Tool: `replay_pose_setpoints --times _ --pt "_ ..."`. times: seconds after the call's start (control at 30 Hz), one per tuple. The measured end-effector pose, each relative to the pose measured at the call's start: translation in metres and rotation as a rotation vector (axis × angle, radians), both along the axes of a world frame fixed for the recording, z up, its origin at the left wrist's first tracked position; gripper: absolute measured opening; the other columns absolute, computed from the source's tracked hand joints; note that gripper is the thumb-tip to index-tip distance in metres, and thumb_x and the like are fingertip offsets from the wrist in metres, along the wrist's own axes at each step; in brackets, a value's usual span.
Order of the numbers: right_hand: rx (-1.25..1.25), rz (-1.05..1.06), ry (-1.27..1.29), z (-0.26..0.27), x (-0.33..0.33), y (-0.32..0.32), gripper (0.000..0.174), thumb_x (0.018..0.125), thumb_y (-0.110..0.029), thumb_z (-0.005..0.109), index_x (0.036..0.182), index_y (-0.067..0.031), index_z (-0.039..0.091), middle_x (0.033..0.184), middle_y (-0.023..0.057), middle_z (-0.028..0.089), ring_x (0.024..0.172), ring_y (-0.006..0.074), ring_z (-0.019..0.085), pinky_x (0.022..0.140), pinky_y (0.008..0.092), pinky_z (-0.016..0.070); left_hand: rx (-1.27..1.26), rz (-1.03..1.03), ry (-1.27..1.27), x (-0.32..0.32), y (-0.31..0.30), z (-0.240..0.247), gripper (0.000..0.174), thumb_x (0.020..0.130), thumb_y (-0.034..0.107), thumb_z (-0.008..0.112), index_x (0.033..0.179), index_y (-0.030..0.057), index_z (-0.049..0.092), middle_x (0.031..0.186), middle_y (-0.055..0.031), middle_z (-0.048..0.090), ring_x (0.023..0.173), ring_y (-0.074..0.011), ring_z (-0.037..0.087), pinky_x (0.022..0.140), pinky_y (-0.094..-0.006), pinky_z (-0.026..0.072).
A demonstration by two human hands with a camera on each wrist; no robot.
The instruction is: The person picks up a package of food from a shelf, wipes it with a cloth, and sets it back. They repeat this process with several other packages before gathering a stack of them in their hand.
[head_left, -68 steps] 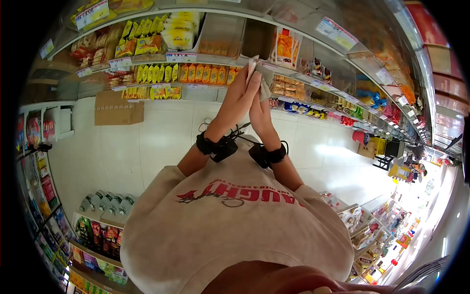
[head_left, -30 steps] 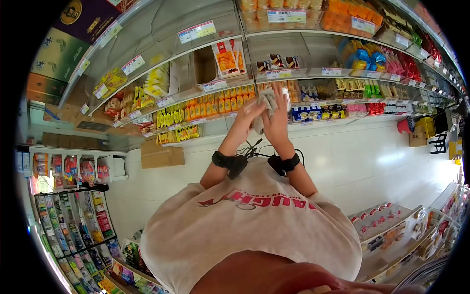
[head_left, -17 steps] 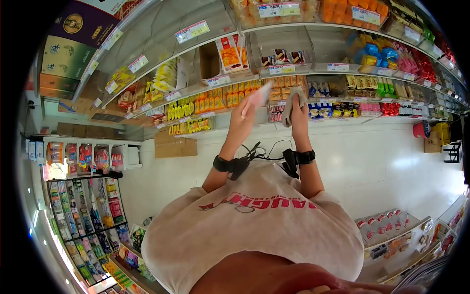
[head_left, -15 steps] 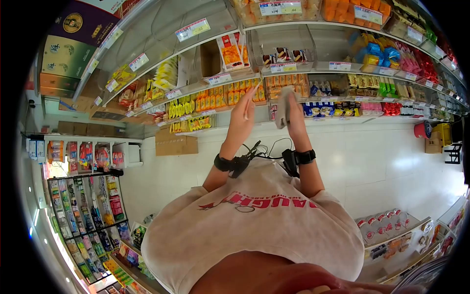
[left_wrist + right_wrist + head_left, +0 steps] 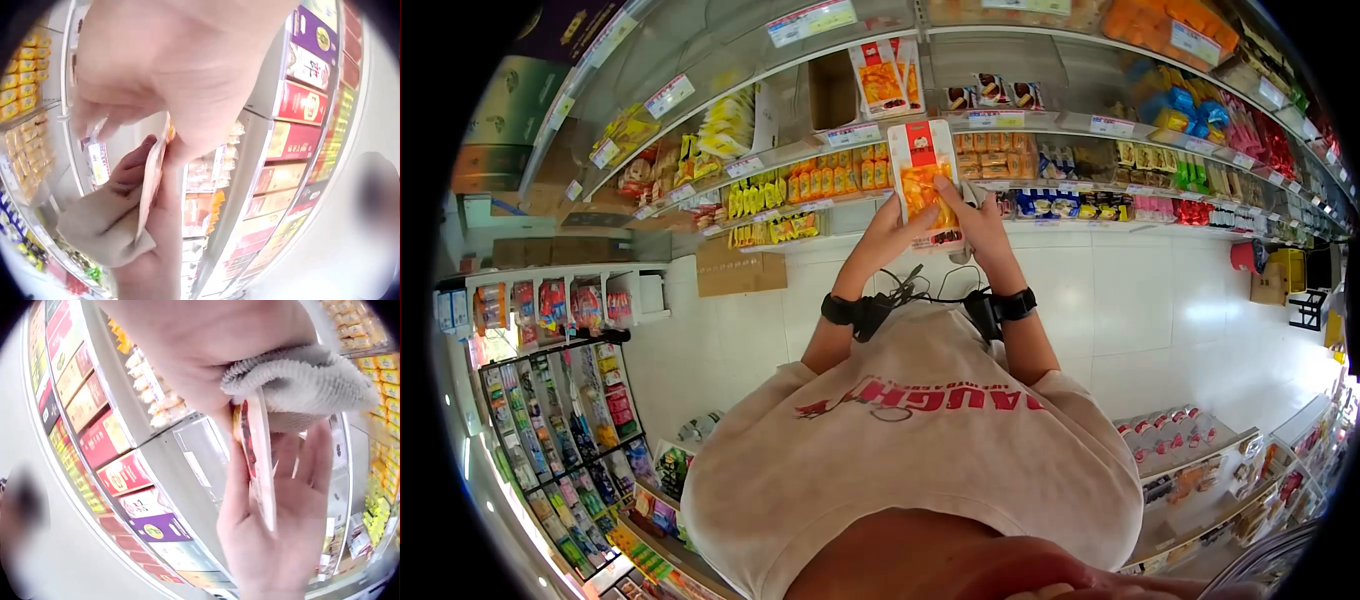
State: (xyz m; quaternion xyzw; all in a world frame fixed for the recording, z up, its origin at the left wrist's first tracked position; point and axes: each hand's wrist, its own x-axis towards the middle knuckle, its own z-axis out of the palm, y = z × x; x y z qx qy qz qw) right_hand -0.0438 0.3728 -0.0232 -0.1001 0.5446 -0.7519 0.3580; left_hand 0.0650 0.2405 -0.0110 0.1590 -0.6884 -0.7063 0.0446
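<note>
A flat white packet with a red label and a picture of orange food faces up in the head view, held between both hands. The left hand grips its lower left side, thumb across the front. On the other side, the thumb of the right hand presses the packet's face. That hand also holds a grey cloth against the back, mostly hidden in the head view. Seen edge-on in the right wrist view, the packet lies between the left thumb and fingers.
Similar packets stand beside a brown open box on the shelf ahead. Clear-walled shelf bins with price tags and snacks run across the front. A cardboard box sits on the floor at left. Cables hang between the wrists.
The hands were apart half a second ago, packet edge-on in the left and cloth in the right. Now they have come together and the packet's printed face is turned up.
</note>
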Motion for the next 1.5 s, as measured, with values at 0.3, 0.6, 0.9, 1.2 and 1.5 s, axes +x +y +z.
replay_pose_setpoints --times 0.3,0.6,0.9,1.2,1.5 --pt "0.049 -0.288 0.451 -0.008 0.001 -0.059 0.021 0.098 -0.018 0.061 0.114 -0.0030 0.062 0.103 0.0069 0.065 0.093 0.0147 0.060 0.082 0.0299 0.0479 0.467 0.305 0.114 0.034 -0.061 0.006 0.037 0.100 0.024 0.060 0.131 0.0045 0.056 0.118 -0.0064 0.065 0.107 -0.0192 0.065 0.092 -0.0325 0.0542" --pt "0.245 0.325 1.392 0.026 0.089 -0.144 0.043 0.096 -0.010 0.054 0.139 -0.0079 0.054 0.151 0.0159 0.045 0.144 0.0318 0.036 0.117 0.0496 0.0281 0.868 0.566 0.338 0.061 -0.125 -0.010 0.048 0.103 0.034 0.051 0.138 0.0019 0.048 0.125 -0.0134 0.062 0.122 -0.0253 0.059 0.108 -0.0423 0.0440" --pt "0.335 0.027 0.673 0.006 0.082 -0.134 0.039 0.108 -0.028 0.042 0.133 -0.0013 0.053 0.114 0.0139 0.065 0.103 0.0234 0.063 0.087 0.0314 0.0497 0.785 0.574 0.279 0.074 -0.196 -0.023 0.033 0.095 0.012 0.066 0.124 0.0006 0.056 0.120 -0.0132 0.066 0.109 -0.0229 0.065 0.094 -0.0394 0.0532" --pt "0.133 0.098 -0.050 0.011 0.065 -0.135 0.047 0.105 -0.039 0.049 0.129 0.0007 0.056 0.121 0.0086 0.060 0.105 0.0143 0.059 0.092 0.0284 0.0468 0.515 0.368 0.207 0.042 -0.168 -0.008 0.032 0.095 0.019 0.070 0.119 -0.0016 0.063 0.110 -0.0066 0.070 0.098 -0.0107 0.065 0.086 -0.0268 0.0508" --pt "0.231 0.213 0.521 0.022 0.007 -0.119 0.044 0.098 -0.031 0.062 0.124 0.0043 0.059 0.090 0.0085 0.068 0.083 0.0136 0.059 0.076 0.0301 0.0495 0.443 0.280 0.205 0.010 -0.132 0.021 0.037 0.100 0.011 0.060 0.134 0.0013 0.050 0.124 -0.0078 0.062 0.108 -0.0138 0.061 0.089 -0.0305 0.0525"
